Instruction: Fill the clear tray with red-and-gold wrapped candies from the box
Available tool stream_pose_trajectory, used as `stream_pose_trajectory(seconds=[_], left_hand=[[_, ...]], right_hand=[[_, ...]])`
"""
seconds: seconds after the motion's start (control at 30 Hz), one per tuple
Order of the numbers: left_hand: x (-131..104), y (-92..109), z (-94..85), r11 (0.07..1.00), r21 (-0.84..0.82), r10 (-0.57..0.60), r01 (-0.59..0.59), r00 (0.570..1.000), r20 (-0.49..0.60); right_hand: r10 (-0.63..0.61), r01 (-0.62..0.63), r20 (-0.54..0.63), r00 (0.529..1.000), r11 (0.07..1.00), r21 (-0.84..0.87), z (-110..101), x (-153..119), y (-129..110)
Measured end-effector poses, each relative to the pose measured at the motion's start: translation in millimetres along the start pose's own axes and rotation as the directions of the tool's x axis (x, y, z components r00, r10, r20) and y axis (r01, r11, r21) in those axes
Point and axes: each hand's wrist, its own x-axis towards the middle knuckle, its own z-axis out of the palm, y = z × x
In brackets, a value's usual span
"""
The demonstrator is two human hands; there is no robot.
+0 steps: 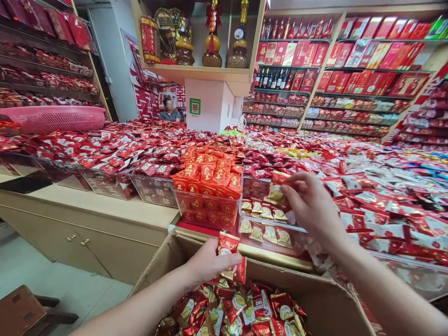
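Near the middle of the frame, the left hand (pixel 205 263) is keeping a narrow grip, with its thumb pressing red wrapped sweets (pixel 228 242) against the fingers; "DURIAN" is showing on the front one. These are hanging over a cardboard box (pixel 325 289), which is filling the bottom centre and holding a loose heap of similar sweets (pixel 238 303). Right of centre, the right hand (pixel 311 205) is pinching a single packet (pixel 276 191) between thumb and fingers, its grip closing narrowly around the packet's edge. That packet is hovering above a clear bin (pixel 297 238), where matching packets (pixel 268 212) are standing in rows.

Just left of that bin, bright orange-red packets (pixel 210 175) are rising above the rim of another bin. More bins are lining the counter (pixel 150 205) toward the left. A pink basket (pixel 59 119) is resting at the left edge, and a person (pixel 171 114) is appearing in the upper centre background.
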Motion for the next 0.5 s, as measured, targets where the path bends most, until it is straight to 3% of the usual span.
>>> stream_pose_trajectory(seconds=[0.03, 0.1, 0.17, 0.23, 0.4, 0.5], left_hand=[[1, -2, -0.2, 1.0, 0.011, 0.002, -0.002, 1.0, 0.014], [1, -3, -0.3, 1.0, 0.013, 0.007, -0.007, 1.0, 0.023], [0, -1, -0.2, 1.0, 0.002, 0.001, -0.001, 1.0, 0.017], [-1, 1, -0.2, 1.0, -0.002, 0.0, 0.0, 1.0, 0.019], [0, -1, -1.7, 1.0, -0.016, -0.009, 0.009, 0.999, 0.035], [2, -5, -3.0, 0.999, -0.039, 0.002, 0.0, 0.999, 0.042]], right_hand=[[0.041, -0.035, 0.035, 0.999, 0.987, -0.157, 3, 18, 7], [0.241, -0.196, 0.116, 0.964, 0.931, -0.308, 15, 47, 25], [0.45, -0.372, 0.212, 0.867, 0.87, -0.324, 32, 64, 41], [0.551, -0.467, 0.297, 0.78, 0.828, -0.31, 49, 72, 52], [0.579, -0.481, 0.414, 0.702, 0.815, -0.323, 78, 76, 59], [0.543, -0.424, 0.459, 0.703, 0.839, -0.342, 86, 75, 64]])
